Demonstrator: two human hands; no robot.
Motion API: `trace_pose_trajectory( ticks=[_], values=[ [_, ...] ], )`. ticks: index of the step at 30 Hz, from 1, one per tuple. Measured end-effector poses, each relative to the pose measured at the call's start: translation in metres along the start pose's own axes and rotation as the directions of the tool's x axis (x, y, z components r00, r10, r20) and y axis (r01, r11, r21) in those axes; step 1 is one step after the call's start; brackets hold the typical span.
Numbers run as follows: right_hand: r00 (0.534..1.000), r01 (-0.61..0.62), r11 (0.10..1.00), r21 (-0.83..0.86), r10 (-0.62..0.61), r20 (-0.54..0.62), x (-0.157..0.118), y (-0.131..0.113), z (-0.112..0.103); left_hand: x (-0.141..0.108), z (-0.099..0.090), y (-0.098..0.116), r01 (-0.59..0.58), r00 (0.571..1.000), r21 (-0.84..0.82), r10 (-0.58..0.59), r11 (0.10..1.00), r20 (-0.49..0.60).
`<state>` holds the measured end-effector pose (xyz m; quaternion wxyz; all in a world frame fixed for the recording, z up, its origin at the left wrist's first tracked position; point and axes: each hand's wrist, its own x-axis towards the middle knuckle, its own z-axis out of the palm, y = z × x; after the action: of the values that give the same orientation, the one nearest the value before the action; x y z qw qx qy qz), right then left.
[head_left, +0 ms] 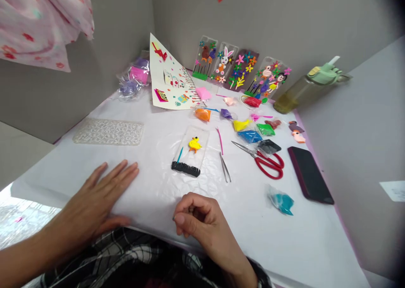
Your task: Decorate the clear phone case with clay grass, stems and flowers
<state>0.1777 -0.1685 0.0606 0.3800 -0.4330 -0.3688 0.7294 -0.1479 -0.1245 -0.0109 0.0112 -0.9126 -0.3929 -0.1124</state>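
My left hand (104,197) lies flat on the white table cover (152,140), fingers spread and holding nothing. Close to the table's front edge, my right hand (199,218) is closed, thumb pressed against the curled index finger; whatever may be in the pinch is too small to make out. Beyond it lies a clear phone case (199,133) bearing a yellow clay duck (195,144), a thin teal clay strip (180,155) and a fringed black clay band (185,169) along its near end. Metal tweezers (225,167) and a pink modelling tool (220,141) rest to its right.
Red-handled scissors (268,164), a dark phone (310,175) and a teal clay packet (281,201) lie on the right. Several clay packets, including a blue one (249,136), sit farther back. Decorated cases (224,62) lean on the wall near a bottle (303,89). A textured clear sheet (108,131) lies left.
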Motion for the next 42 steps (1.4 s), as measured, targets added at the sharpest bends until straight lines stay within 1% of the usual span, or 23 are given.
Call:
trace_pose_trajectory(
  ticks=[2, 3, 6, 10, 12, 13, 16, 20, 23, 26, 29, 32, 35, 39, 42],
  values=[
    [1.000, 0.005, 1.000, 0.002, -0.005, 0.001, -0.0002, 0.0005, -0.0001, 0.0014, -0.0013, 0.0023, 0.041, 0.999, 0.017, -0.042, 0.999, 0.009],
    [1.000, 0.007, 1.000, 0.002, -0.007, 0.002, -0.0003, 0.0007, 0.0000, 0.0019, -0.0017, 0.0033, 0.040, 0.999, 0.015, -0.040, 0.999, 0.010],
    [1.000, 0.010, 1.000, 0.002, -0.010, 0.005, -0.0006, 0.0008, 0.0003, 0.0021, -0.0014, 0.0034, -0.010, 1.000, -0.030, 0.010, 1.000, 0.001],
    [1.000, 0.012, 1.000, 0.000, -0.012, 0.003, -0.0007, -0.0001, 0.0004, 0.0018, 0.0009, -0.0004, -0.033, 0.999, 0.021, 0.034, 0.999, -0.029],
    [1.000, 0.011, 1.000, -0.004, -0.011, 0.002, -0.0003, -0.0009, 0.0004, 0.0021, 0.0008, 0.0006, -0.068, 0.998, -0.011, 0.068, 0.998, -0.017],
    [1.000, 0.010, 1.000, -0.006, -0.010, 0.000, -0.0002, -0.0013, 0.0003, 0.0024, 0.0003, 0.0020, -0.061, 0.998, -0.029, 0.061, 0.998, -0.004],
    [1.000, 0.008, 1.000, -0.010, -0.008, -0.004, -0.0001, -0.0020, 0.0005, 0.0034, -0.0022, 0.0064, 0.003, 1.000, -0.015, -0.003, 1.000, 0.014],
    [1.000, 0.008, 1.000, -0.006, -0.008, 0.002, -0.0010, -0.0016, 0.0007, 0.0042, -0.0034, 0.0062, -0.021, 0.999, -0.044, 0.022, 0.999, 0.024],
    [1.000, 0.005, 1.000, -0.001, -0.005, 0.001, -0.0012, -0.0012, 0.0005, 0.0047, -0.0036, 0.0037, 0.012, 1.000, 0.007, -0.013, 1.000, 0.026],
    [1.000, 0.010, 1.000, 0.002, -0.010, 0.004, -0.0008, -0.0010, 0.0002, 0.0052, -0.0044, 0.0046, -0.029, 0.999, -0.022, 0.030, 0.999, 0.025],
    [1.000, 0.007, 1.000, -0.001, -0.007, -0.001, -0.0003, -0.0011, 0.0003, 0.0052, -0.0051, 0.0070, -0.016, 1.000, -0.008, 0.016, 1.000, 0.000],
    [1.000, 0.014, 1.000, 0.001, -0.014, 0.004, -0.0003, -0.0014, 0.0010, 0.0039, -0.0050, 0.0079, -0.034, 0.999, -0.034, 0.034, 0.999, 0.005],
    [1.000, 0.015, 1.000, 0.002, -0.015, 0.004, -0.0005, -0.0015, 0.0014, 0.0013, -0.0042, 0.0070, -0.003, 1.000, -0.024, 0.002, 1.000, -0.005],
    [1.000, 0.010, 1.000, -0.008, -0.010, 0.004, 0.0002, -0.0015, 0.0008, -0.0018, -0.0039, 0.0056, -0.027, 1.000, -0.058, 0.028, 0.998, 0.014],
    [1.000, 0.005, 1.000, -0.020, -0.005, -0.001, 0.0006, -0.0019, 0.0007, -0.0015, -0.0058, 0.0053, 0.011, 1.000, -0.019, -0.010, 1.000, 0.027]
  ],
)
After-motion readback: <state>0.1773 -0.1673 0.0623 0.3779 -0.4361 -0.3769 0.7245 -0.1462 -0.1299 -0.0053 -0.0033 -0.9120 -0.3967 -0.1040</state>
